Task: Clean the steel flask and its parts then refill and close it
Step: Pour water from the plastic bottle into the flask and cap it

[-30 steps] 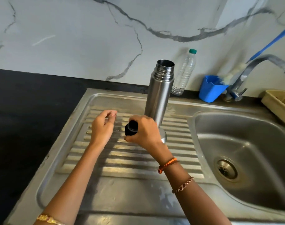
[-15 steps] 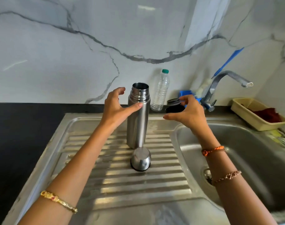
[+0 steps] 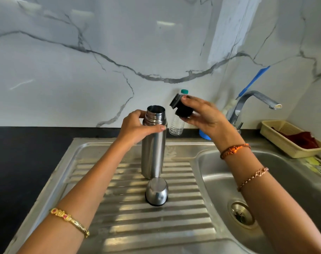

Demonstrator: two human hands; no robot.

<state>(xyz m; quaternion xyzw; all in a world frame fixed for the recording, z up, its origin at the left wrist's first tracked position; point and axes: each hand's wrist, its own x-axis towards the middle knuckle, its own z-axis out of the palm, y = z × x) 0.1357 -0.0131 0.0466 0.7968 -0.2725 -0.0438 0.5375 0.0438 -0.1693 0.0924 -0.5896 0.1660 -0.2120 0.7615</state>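
Open flask on the ribbed steel drainboard (image 3: 156, 226), stopper lifted beside its mouth.
Left hand (image 3: 136, 128) grips the tall cylindrical steel flask (image 3: 153, 149) near its neck; the domed steel cap (image 3: 156, 194) sits before it; right hand (image 3: 201, 116) pinches the black round stopper (image 3: 180, 106).

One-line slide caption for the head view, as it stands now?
Left hand grips the open steel flask on the drainboard; right hand holds its black stopper beside the mouth.
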